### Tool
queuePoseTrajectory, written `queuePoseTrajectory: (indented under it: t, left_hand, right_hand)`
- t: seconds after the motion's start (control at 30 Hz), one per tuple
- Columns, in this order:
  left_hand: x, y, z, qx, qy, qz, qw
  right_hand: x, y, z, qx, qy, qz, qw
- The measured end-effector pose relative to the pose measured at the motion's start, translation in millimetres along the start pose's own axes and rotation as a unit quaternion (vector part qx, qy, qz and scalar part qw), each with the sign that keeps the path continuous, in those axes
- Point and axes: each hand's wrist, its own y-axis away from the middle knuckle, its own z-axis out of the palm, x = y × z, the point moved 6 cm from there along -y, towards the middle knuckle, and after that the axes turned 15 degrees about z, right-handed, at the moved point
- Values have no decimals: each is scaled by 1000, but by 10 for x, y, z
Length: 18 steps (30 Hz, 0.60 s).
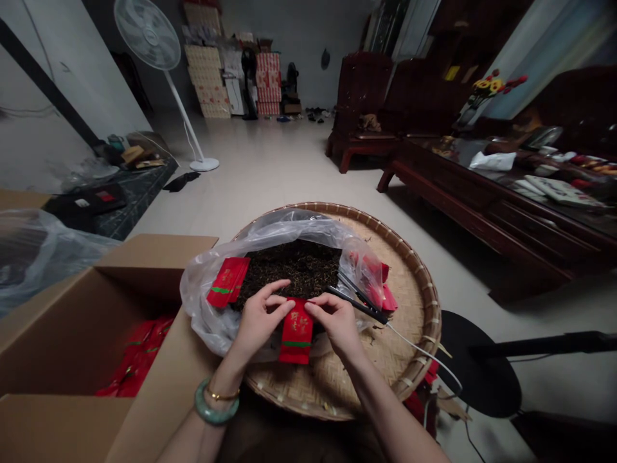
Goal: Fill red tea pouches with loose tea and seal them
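Between my two hands hangs a red packet (295, 331) with gold writing and a green stripe. My left hand (263, 315) pinches its top left corner, while my right hand (337, 316) pinches the top right. Behind it, a clear plastic bag (205, 325) lies open, full of dark loose tea leaves (294, 267). More red packets (229, 281) rest on the bag's left side. A black hair-straightener-like tool (359, 299) with a white cord lies just right of my right hand. All of this sits on a round woven bamboo tray (332, 389).
An open cardboard box (159, 379) at left holds several red packets (139, 354). Crumpled red wrappers (385, 292) lie on the tray's right. A black round stand base (477, 366) is on the floor at right. A white fan (205, 164), a wooden table (482, 199) and stacked boxes (207, 77) stand farther off.
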Motion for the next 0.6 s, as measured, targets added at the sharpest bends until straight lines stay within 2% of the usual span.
queuePoseTrajectory:
  t: [0.1,0.27,0.47,0.6]
  left_hand:
    - [-131,-2,59,-28,48,-59,997]
    - [-256,45,81,5,77,-91,993]
    - [-342,164,297,-43,173,-156,972]
    - [-398,211,380,-32,205,-184,961]
  right_hand:
    - [69,-34,14,-10,-20,36,999]
    - [168,-63,39,-35,-22,77,996]
    - [100,-45,-19,13,40,12,999]
    - [64,-25,-52,25,73,-27,997]
